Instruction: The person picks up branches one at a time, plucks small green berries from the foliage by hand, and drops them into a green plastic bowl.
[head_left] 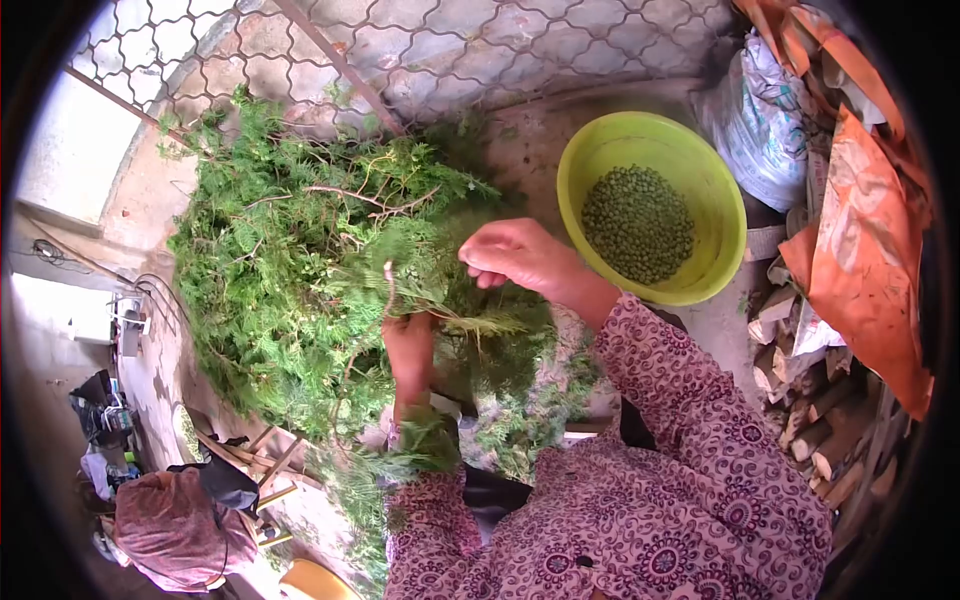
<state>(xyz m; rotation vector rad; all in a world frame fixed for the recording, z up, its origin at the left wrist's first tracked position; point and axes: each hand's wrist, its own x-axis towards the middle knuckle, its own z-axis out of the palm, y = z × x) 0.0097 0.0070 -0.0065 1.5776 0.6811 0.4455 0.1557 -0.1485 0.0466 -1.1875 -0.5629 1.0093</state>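
Observation:
My left hand is closed around a leafy evergreen branch, whose bare cut end points up above the fingers. To its upper right, my right hand hangs over the foliage with thumb and fingers drawn together. Whatever lies between those fingertips, if anything, is too small to make out. Beneath both hands spreads a large heap of green cut branches. Right of my right hand stands a yellow-green basin, its bottom covered with small round green cones or fruits.
A wire mesh screen rises behind the heap. At right are a white sack, an orange sheet and stacked firewood. A person in a reddish garment is at lower left, near a yellow container.

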